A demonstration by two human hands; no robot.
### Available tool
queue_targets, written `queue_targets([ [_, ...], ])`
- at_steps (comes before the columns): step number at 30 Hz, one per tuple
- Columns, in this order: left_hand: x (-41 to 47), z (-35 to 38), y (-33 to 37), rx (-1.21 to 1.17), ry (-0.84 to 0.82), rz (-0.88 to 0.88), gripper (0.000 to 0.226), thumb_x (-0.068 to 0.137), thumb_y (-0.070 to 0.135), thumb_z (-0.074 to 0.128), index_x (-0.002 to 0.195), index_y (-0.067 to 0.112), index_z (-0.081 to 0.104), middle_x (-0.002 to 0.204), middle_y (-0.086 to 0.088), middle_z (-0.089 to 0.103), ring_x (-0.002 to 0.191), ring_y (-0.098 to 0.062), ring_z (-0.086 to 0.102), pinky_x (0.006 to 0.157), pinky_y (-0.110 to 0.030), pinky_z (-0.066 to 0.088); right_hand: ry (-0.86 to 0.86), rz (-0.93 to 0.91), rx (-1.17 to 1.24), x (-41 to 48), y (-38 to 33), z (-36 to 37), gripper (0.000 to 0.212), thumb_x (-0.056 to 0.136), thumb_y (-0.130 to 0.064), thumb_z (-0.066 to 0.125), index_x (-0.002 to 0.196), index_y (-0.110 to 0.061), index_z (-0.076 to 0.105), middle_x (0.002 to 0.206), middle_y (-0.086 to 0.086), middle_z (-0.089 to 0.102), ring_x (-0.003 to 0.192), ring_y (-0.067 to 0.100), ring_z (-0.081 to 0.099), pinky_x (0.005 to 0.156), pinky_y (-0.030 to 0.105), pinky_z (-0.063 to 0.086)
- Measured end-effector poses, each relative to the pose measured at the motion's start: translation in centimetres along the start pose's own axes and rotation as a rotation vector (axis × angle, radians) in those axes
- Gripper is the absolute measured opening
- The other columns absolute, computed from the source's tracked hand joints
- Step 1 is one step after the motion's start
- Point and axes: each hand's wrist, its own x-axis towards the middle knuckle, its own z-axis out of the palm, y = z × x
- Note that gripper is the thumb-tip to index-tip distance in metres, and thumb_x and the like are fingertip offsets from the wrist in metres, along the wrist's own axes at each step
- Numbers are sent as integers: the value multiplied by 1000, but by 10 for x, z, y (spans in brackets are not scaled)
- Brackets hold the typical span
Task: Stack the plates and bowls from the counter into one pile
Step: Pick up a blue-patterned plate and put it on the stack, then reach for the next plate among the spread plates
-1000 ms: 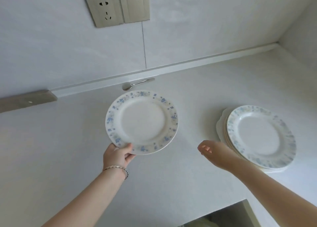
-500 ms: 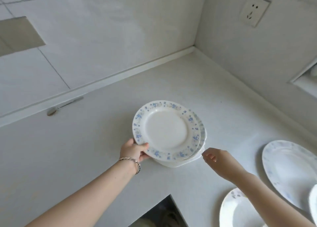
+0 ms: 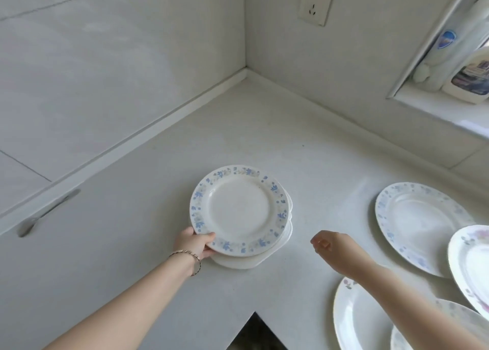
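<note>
A white plate with a blue flower rim [image 3: 239, 210] lies on top of a pile of plates [image 3: 287, 240] in the middle of the white counter [image 3: 148, 217]. My left hand [image 3: 194, 245] grips the near-left rim of that top plate, thumb over the edge. To the right of the pile my right hand [image 3: 334, 249] hovers above the counter with loosely curled fingers, holding nothing. More plates lie apart at the right: a blue-flowered one [image 3: 420, 226], a pink-flowered one [image 3: 473, 266] at the edge, and a large white one [image 3: 357, 320] partly under my right forearm.
Walls meet in a corner behind the pile, with a socket [image 3: 316, 3] on the right wall. A window sill at top right carries bottles [image 3: 473, 78]. A metal handle [image 3: 47, 213] lies at the back left. The counter's inner corner cut [image 3: 255, 314] is near me.
My left hand carried the blue-rimmed plate from the left over to the pile and lowered it onto the pile. The view swung right, showing more plates. My right hand stayed empty.
</note>
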Motion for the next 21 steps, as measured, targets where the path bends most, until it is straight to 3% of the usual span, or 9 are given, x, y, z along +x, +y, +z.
queue_targets([
  [2, 0, -4, 7, 267, -30, -5, 3, 86, 1, 61, 87, 3, 59, 78, -18, 66, 50, -19, 63, 42, -26, 55, 3, 4, 1, 1, -3, 4, 24, 92, -25, 43, 106, -24, 64, 100, -6, 68, 97, 15, 62, 81, 27, 49],
  [4, -1, -8, 10, 528, -62, -25, 14, 85, 17, 64, 88, 4, 59, 61, -13, 62, 33, -13, 57, 36, -19, 48, 1, 5, 6, 2, -5, 7, 24, 92, -24, 44, 106, -23, 64, 98, -5, 67, 96, 16, 63, 82, 28, 50],
  [7, 0, -13, 11, 756, -62, 28, 22, 83, 33, 62, 74, 14, 58, 56, -8, 58, 41, -19, 53, 44, -20, 44, -16, -7, -6, 5, -10, 11, 24, 92, -25, 45, 107, -23, 64, 95, -7, 65, 96, 15, 63, 85, 29, 52],
  [9, 5, -15, 8, 928, 85, 167, 27, 84, 39, 57, 74, 14, 51, 63, -4, 56, 56, -24, 52, 54, -25, 40, -21, -14, -18, 6, -11, 12, 24, 92, -25, 45, 108, -23, 64, 91, -10, 61, 97, 15, 62, 86, 29, 51],
  [11, 11, -12, 6, 792, 233, 298, 28, 86, 36, 56, 90, 10, 47, 82, -4, 55, 75, -26, 54, 63, -28, 37, -16, -16, -29, 7, -11, 12, 25, 92, -24, 45, 108, -23, 64, 90, -10, 60, 97, 14, 62, 86, 29, 51],
  [13, 19, -5, 3, 504, 171, 314, 44, 86, 31, 59, 119, 6, 45, 113, -5, 58, 104, -27, 58, 82, -32, 44, -14, -8, -34, 7, -10, 12, 25, 93, -24, 45, 109, -23, 64, 91, -11, 60, 98, 13, 62, 87, 28, 51],
  [15, 25, 3, -1, 348, 101, 290, 63, 87, 29, 59, 141, 10, 31, 140, -6, 49, 126, -26, 51, 105, -40, 41, -24, 4, -38, 6, -9, 13, 26, 93, -24, 45, 110, -23, 64, 91, -11, 59, 98, 13, 62, 86, 27, 51],
  [18, 26, 15, -8, 185, 130, 312, 63, 90, 11, 55, 146, 7, 25, 142, -11, 48, 123, -25, 53, 105, -33, 39, -33, 30, -37, 3, -6, 16, 26, 92, -23, 44, 110, -23, 63, 92, -10, 59, 99, 13, 62, 87, 27, 51],
  [21, 27, 17, -9, 191, 144, 322, 66, 91, 9, 53, 148, 6, 20, 143, -12, 45, 126, -26, 51, 104, -32, 37, -32, 65, -14, -3, -2, 19, 25, 91, -22, 44, 107, -24, 64, 92, -9, 60, 97, 13, 61, 85, 25, 49],
])
